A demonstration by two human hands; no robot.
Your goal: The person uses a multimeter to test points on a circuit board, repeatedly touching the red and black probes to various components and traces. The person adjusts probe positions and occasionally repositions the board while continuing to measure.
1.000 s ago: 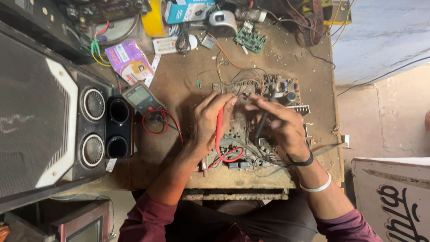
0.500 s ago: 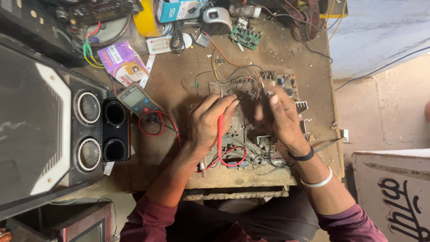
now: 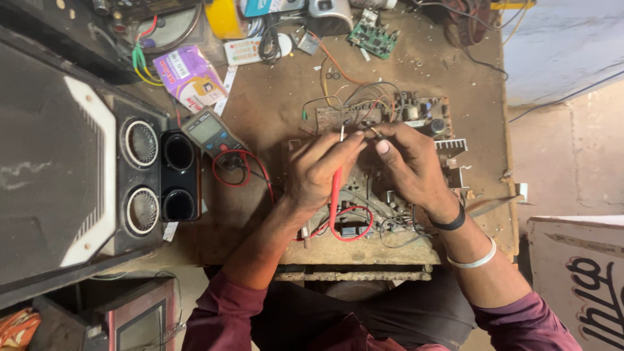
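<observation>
My left hand (image 3: 322, 170) grips a red test probe (image 3: 336, 188), its metal tip pointing up at a brown circuit board (image 3: 364, 117) with coloured wires. My right hand (image 3: 409, 166) sits beside it over the same board, fingers pinched near the probe tip on something small that I cannot make out. A red lead (image 3: 354, 227) loops below the hands. A grey multimeter (image 3: 208, 133) lies to the left, its leads curling across the wooden table (image 3: 273, 97).
A large black speaker (image 3: 78, 182) fills the left. A green board (image 3: 372, 34), a white remote (image 3: 250, 49), a purple packet (image 3: 188, 78) and a yellow object (image 3: 224, 16) lie at the back. A finned heat sink (image 3: 450, 144) sits right of my hands.
Both hands have stayed on the board; the view has shifted slightly, and my right hand's fingers have drawn closer to the probe tip.
</observation>
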